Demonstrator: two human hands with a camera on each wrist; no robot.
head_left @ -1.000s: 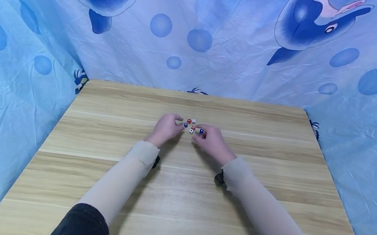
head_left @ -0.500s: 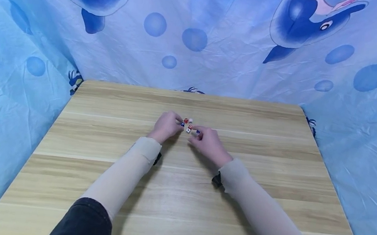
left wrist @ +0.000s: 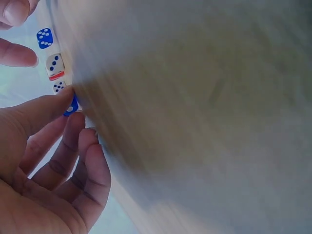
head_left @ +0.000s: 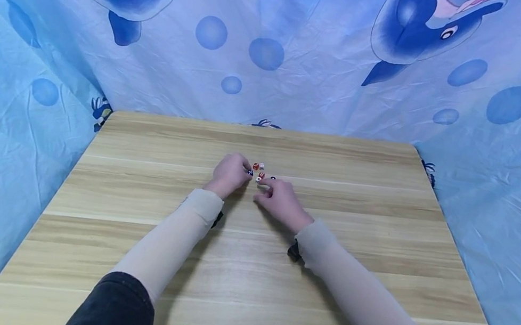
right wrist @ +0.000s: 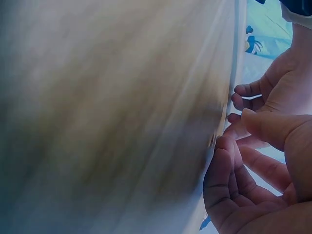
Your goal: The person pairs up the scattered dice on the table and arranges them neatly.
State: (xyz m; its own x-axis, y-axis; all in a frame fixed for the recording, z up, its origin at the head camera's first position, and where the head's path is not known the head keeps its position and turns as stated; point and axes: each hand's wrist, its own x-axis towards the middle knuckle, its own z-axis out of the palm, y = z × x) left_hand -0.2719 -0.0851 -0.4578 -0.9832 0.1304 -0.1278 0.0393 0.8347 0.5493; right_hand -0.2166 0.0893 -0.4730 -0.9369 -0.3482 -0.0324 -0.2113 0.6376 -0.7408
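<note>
Several small dice lie at mid-table. My left hand pinches a blue die between thumb and fingertips, so part of that die is covered. My right hand is just to the right, thumb and index finger apart, with the index fingertip close beside a white die; I cannot tell whether they touch. Against that white die sits a red die. Farther back stand another red die and another white die side by side. A second blue die lies beyond my right hand's fingers.
The wood-grain table stretches out on all sides of the dice. Behind it and at both sides hangs a blue curtain printed with dolphins and bubbles. Dark bands show at both wrists.
My right hand has come away from the blue die on the right, moving left and nearer to me, beside the white die. My left fingers have closed on the other blue die.
</note>
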